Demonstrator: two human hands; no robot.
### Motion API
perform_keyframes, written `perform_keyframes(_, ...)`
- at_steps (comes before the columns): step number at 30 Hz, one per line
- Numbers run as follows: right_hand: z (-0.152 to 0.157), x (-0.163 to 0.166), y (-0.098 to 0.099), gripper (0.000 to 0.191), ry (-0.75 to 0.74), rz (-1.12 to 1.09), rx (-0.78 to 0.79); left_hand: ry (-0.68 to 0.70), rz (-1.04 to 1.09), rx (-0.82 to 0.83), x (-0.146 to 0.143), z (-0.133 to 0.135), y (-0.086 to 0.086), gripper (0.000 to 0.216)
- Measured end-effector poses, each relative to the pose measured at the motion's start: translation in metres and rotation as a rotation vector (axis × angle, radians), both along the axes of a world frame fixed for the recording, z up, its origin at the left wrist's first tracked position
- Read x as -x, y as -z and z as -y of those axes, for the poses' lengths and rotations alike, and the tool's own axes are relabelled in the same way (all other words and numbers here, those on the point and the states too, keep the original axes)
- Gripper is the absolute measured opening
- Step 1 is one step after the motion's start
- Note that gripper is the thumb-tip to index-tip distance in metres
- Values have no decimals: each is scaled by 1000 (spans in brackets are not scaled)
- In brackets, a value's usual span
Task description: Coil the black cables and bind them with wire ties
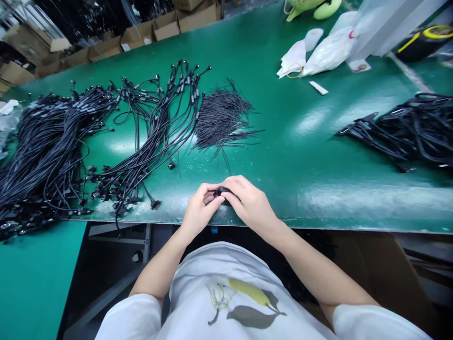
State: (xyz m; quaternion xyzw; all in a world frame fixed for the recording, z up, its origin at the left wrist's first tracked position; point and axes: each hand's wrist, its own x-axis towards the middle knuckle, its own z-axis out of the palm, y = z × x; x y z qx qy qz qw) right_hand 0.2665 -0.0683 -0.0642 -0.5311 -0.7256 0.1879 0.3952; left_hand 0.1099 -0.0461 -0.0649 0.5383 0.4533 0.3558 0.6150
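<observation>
The held black piece (223,190) looks like shiny plastic. The green tabletop (283,160) is smooth and glossy, the cables (67,137) satin-sheathed, some plugs (155,204) metallic-looking. The boxes (198,19) are matt cardboard, the white bag (328,53) thin crinkled plastic, the shirt (219,264) soft matt cloth.

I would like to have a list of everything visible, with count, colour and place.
Table: one, green, middle
Cable heap: one, black, far left
Loose cables: many, black, left of centre
Thin strips: one pile, black, centre
Cord heap: one, black, right edge
Wrapping: several, white, upper right
Scrap: one, white, below wrapping
Cut-off object: one, green, top edge
Rounded object: one, black and yellow, upper right
Boxes: several, brown, upper left
Held piece: count unclear, black, between both hands
Shirt: one, white, bottom
Left hand: one, bare, centre
Right hand: one, bare, centre
</observation>
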Motion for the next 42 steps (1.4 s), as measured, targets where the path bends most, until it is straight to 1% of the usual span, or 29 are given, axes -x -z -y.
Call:
perform_keyframes(4,-1,4,1,15,37,-27,-45,-45,76,-11,-4,-2,0,25)
perform_keyframes(7,-1,5,2,14,77,21,-104,-74,129,-38,-6,-2,3,21)
perform_keyframes(9,-1,4,2,14,81,53,-113,-67,140,-18,-6,-2,5,21)
perform_keyframes(11,-1,3,1,12,85,13,-76,-30,155,28,-5,0,6,30)
perform_keyframes(14,-1,2,0,10,55,-176,53,-23,191,99,-4,2,6,39)
perform_keyframes(16,0,2,0,12,30,-279,96,-55,211,109,-4,2,7,37)
perform_keyframes(18,1,3,-1,14,26,-306,85,-70,219,86,-5,1,8,35)
perform_keyframes(21,3,5,-3,14,32,-249,48,-112,183,13,-7,1,11,29)
perform_keyframes(24,5,7,-3,14,69,-179,17,-161,106,-90,-7,2,13,24)
perform_keyframes(26,6,9,-3,14,93,-170,23,-163,36,-189,-6,2,13,23)
perform_keyframes(29,6,13,-3,15,111,-176,44,-147,-111,-385,-4,1,10,26)
perform_keyframes(32,3,18,-2,17,156,-153,-1,-149,-251,-532,-6,-2,7,28)
perform_keyframes(34,0,21,-2,16,194,-146,-41,-179,-295,-586,-8,-5,6,28)
perform_keyframes(37,-5,24,1,14,227,-171,-59,-201,-351,-672,-11,-9,6,27)
perform_keyframes(40,-7,26,5,13,257,-200,-39,-166,-454,-761,-12,-11,6,28)
perform_keyframes(42,-7,26,8,12,275,-224,-10,-140,-505,-786,-12,-11,6,27)
